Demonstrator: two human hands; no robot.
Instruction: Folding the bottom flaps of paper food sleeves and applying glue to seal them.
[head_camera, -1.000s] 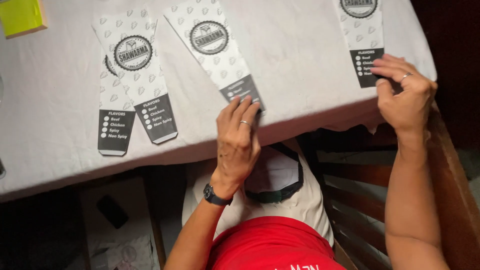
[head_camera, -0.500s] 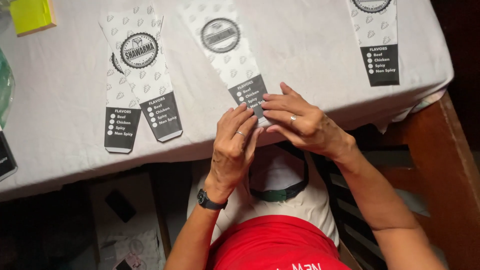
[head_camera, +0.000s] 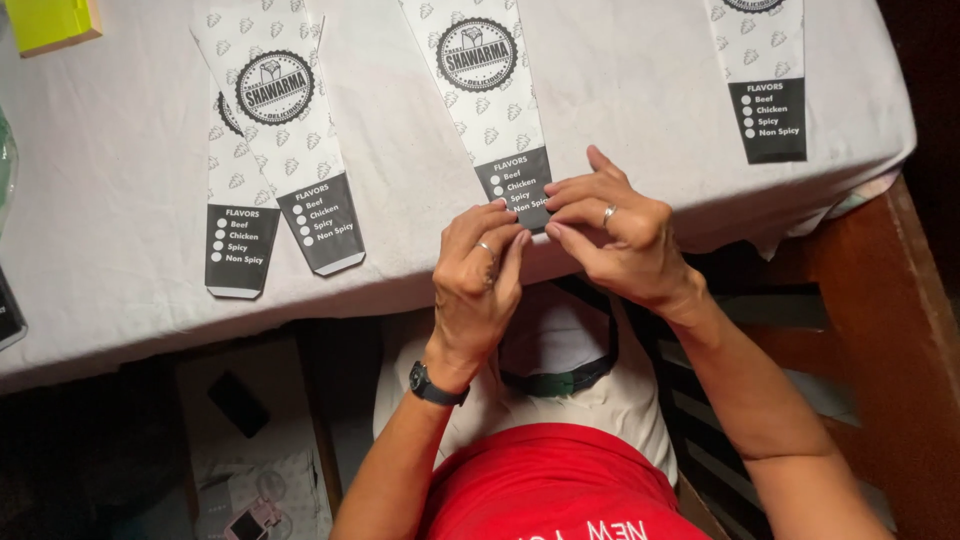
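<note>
Both hands, left hand (head_camera: 480, 275) and right hand (head_camera: 610, 225), pinching the dark bottom end of the middle paper wrapper (head_camera: 492, 100). Three other wrappers (head_camera: 285, 130) lying flat on the desk (head_camera: 640, 110), untouched so far.

Red shirt, black wristwatch (head_camera: 437, 384), finger rings.

Single head-worn view, steeply downward, close over table (head_camera: 640, 120) edge
</note>
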